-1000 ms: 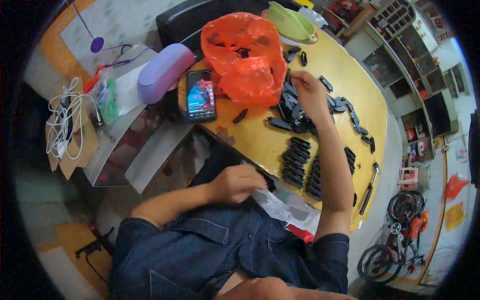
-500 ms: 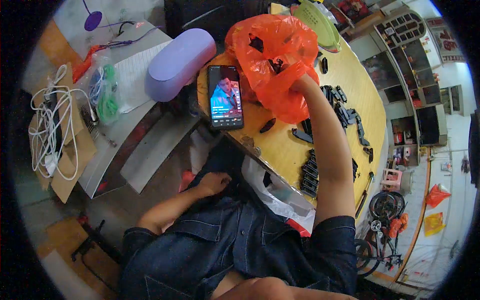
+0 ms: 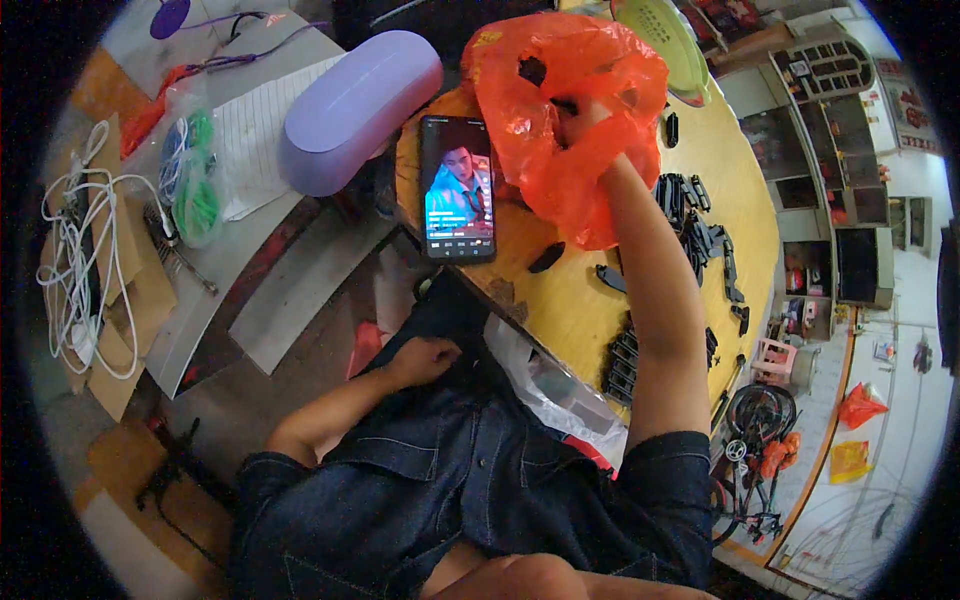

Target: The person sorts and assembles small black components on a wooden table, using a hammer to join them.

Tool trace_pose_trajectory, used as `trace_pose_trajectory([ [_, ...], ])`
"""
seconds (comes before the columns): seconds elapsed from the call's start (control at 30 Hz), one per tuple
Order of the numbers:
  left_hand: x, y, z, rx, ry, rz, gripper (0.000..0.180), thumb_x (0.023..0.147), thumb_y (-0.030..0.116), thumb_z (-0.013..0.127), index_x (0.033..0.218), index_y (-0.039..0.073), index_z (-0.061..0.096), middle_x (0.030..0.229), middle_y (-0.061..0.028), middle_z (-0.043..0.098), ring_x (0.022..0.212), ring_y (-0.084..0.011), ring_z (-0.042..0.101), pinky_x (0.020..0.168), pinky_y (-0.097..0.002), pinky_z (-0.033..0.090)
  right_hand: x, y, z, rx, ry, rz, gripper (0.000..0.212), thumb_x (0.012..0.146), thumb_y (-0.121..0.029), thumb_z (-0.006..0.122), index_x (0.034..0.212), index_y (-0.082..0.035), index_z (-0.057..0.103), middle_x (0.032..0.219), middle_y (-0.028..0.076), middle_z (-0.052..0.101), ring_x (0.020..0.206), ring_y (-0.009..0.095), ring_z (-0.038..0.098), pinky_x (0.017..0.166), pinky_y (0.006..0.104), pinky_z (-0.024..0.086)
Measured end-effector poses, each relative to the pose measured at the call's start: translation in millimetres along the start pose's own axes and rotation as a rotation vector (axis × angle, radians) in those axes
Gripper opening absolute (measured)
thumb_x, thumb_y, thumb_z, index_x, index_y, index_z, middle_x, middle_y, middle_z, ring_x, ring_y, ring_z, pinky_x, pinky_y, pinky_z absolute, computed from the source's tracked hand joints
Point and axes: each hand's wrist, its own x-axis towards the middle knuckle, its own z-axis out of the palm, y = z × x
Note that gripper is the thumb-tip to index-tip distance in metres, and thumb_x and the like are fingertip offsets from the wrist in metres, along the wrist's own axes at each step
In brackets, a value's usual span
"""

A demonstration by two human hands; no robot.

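Well left of the phone [image 3: 457, 190] lies a white cable [image 3: 92, 290]; nearer it, a purple case [image 3: 360, 112]. Below the phone, the left hand [image 3: 425, 361] rests on the lap, fingers loosely curled; whether it holds anything, I cannot tell. The phone faces the person, presumably for viewing. Just right of it, the red bag [image 3: 515, 115] surrounds the right hand [image 3: 588, 128], whose arm probably props the opening; film hides its fingers, so spread and grip are unclear. Farther right come a green basket [image 3: 668, 50] and black pieces [image 3: 703, 240] on the table [image 3: 748, 170], the forearm blocking some.

Yellow table [image 3: 745, 190]: bag [image 3: 535, 130], phone [image 3: 458, 190] (lit), black parts [image 3: 702, 240]
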Motion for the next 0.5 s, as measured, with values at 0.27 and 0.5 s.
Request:
trace_pose_trajectory([
  [0.27,5.9,10.5,-5.7,-0.048,-0.092,-0.052,0.021,0.080,0.018,0.057,0.098,0.010,0.063,0.086,-0.0115,0.066,0.080,-0.0281,0.064,0.071,-0.0371,0.051,5.5,-41.6,-59.4,-0.190,-0.093,0.417,0.033,0.076,-0.030,0.068,0.095,-0.003,0.067,0.079,0.010,0.067,0.063,0.018,0.063,0.057,0.0332,0.049],
  [0.5,12.5,21.7,-15.8,-0.024,-0.192,-0.133,0.021,0.080,0.016,0.057,0.098,0.008,0.063,0.088,-0.0102,0.066,0.081,-0.0272,0.064,0.072,-0.0362,0.051,-2.4,-17.6,-57.9,0.336,0.044,0.364,0.026,0.078,-0.023,0.065,0.090,0.000,0.066,0.076,0.013,0.067,0.064,0.018,0.064,0.058,0.0302,0.049],
])
